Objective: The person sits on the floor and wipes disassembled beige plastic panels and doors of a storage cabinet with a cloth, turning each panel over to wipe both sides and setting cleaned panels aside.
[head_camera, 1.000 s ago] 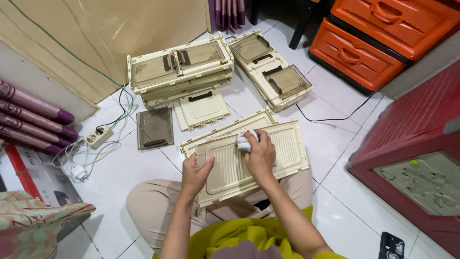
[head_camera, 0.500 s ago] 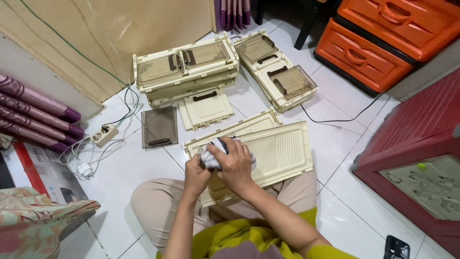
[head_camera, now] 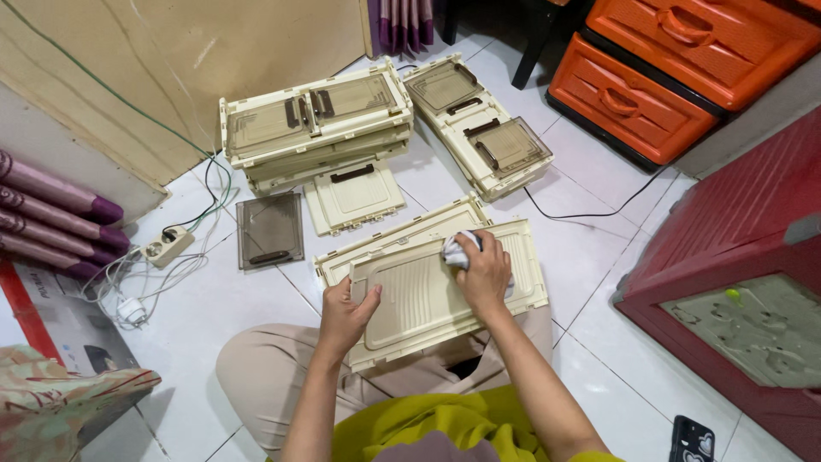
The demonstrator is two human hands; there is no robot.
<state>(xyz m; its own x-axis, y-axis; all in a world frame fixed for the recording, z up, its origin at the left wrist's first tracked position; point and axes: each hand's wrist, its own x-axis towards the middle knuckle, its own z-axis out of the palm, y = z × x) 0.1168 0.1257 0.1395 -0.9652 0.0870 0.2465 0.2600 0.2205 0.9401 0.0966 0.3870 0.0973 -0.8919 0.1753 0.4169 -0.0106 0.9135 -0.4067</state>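
A cream ribbed plastic panel lies across my lap, tilted up to the right. My left hand grips its left edge. My right hand presses a crumpled white cloth onto the panel's upper right part. A second cream panel lies just beyond it on the white tiled floor.
A stack of cream panels and another long cream panel lie farther off, with a small cream door and a brown tinted door. Orange drawers and a red cabinet stand right. A power strip and cables lie left.
My right hand with the cloth swept from the panel's right side to its left end and back to the right. The left hand stayed on the left edge.
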